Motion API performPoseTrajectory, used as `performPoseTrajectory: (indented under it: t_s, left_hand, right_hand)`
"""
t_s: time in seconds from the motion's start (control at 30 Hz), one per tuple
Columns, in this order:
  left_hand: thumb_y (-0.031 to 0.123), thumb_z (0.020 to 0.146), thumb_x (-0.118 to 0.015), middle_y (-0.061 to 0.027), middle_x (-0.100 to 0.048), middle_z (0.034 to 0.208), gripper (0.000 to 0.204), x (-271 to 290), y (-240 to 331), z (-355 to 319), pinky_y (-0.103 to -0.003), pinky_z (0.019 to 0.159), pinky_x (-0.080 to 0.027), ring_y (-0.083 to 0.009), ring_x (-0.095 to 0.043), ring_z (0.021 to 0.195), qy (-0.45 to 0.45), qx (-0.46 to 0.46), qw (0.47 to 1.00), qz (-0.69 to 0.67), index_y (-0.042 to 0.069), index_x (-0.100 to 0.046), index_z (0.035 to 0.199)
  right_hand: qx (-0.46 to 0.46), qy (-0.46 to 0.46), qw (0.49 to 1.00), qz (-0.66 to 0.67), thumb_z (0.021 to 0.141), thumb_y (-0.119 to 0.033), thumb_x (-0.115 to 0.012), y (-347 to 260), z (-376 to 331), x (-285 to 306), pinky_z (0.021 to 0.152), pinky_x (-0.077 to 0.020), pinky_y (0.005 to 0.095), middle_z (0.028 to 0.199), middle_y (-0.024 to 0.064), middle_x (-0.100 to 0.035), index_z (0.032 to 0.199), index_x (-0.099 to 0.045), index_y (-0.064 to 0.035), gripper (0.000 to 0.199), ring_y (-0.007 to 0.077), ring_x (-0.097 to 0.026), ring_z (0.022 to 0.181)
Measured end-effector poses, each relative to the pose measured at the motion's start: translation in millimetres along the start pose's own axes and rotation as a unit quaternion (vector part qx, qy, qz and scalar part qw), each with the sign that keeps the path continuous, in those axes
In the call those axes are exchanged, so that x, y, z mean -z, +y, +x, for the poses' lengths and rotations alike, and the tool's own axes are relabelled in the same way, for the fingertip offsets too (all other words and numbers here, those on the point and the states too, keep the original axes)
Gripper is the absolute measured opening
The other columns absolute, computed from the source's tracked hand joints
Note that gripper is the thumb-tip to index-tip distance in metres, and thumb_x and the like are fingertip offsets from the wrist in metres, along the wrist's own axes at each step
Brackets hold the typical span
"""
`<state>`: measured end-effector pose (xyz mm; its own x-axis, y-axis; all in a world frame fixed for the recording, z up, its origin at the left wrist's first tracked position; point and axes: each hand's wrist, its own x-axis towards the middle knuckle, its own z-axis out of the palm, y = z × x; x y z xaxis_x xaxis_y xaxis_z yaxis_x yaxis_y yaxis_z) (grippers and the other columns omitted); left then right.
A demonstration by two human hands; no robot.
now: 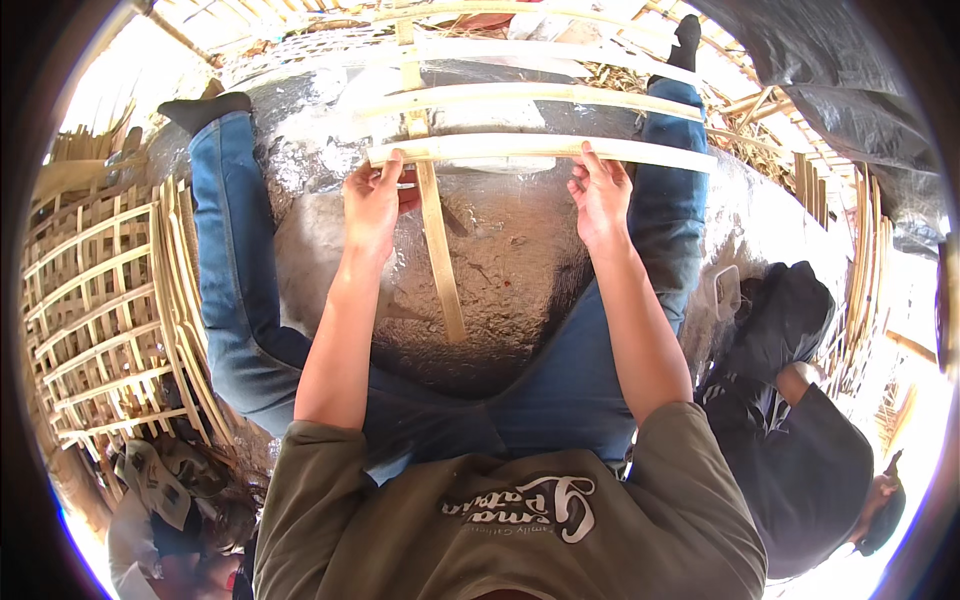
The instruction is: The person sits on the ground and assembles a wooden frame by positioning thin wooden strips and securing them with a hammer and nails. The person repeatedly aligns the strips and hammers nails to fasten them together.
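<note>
The person sits with legs spread on a silvery foil mat (500,270), and everything here is placed by that mat. Across its far half lies a pale bamboo slat (540,150), crosswise, on top of an upright slat (437,240) that runs down the mat's middle toward the person. The left hand (372,205) closes its fingers around the crosswise slat near its left end; the right hand (600,195) pinches it right of the middle, thumb under and fingers over.

The slat looks light, thin and springy: stiff along its length, but likely to bow or split if bent hard, and its cut edges may be sharp. Holding it with hands well apart, as now, should keep it level.

Beyond it on the mat lie more crosswise slats (520,97), already laid in rows. Left of the mat stand finished woven lattice panels (100,300). Right of the mat another person in dark clothes (790,430) crouches close, near the person's right knee, and crowds that side.
</note>
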<state>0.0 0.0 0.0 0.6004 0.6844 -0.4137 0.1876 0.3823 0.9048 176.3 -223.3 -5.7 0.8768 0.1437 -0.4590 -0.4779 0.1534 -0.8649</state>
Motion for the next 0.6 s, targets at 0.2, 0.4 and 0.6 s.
performPoseTrajectory:
  t_s: [0.2, 0.4, 0.6]
  left_hand:
    - [0.03, 0.101, -0.066, -0.0085, -0.067, 0.087, 0.032, -2, 10, -4, -0.033, 0.063, -0.062, -0.0198, -0.072, 0.071, 0.015, 0.009, 1.0, -0.005, -0.001, -0.065, 0.106]
    - [0.035, 0.098, -0.068, -0.0128, -0.069, 0.092, 0.04, -3, 4, -7, -0.033, 0.064, -0.062, -0.0208, -0.071, 0.069, 0.007, 0.003, 1.0, -0.015, -0.003, -0.064, 0.111]
    - [0.026, 0.102, -0.065, -0.0065, -0.068, 0.083, 0.028, -4, 4, -10, -0.032, 0.061, -0.061, -0.0182, -0.072, 0.069, 0.021, 0.007, 0.999, -0.03, -0.002, -0.066, 0.104]
  right_hand:
    - [0.001, 0.003, 1.0, -0.007, 0.092, -0.025, -0.078, 2, -1, -2, 0.069, -0.0457, 0.0255, 0.093, -0.0043, -0.064, 0.106, -0.066, -0.0151, 0.021, 0.006, -0.055, 0.079]
    - [0.004, 0.007, 1.0, -0.02, 0.092, -0.026, -0.078, 1, 0, 1, 0.068, -0.0459, 0.0251, 0.092, -0.0043, -0.064, 0.106, -0.066, -0.0149, 0.021, 0.0057, -0.054, 0.078]
    - [0.006, 0.003, 1.0, -0.028, 0.092, -0.025, -0.078, 1, 1, 3, 0.068, -0.046, 0.0252, 0.091, -0.0047, -0.063, 0.105, -0.066, -0.0146, 0.02, 0.0056, -0.053, 0.077]
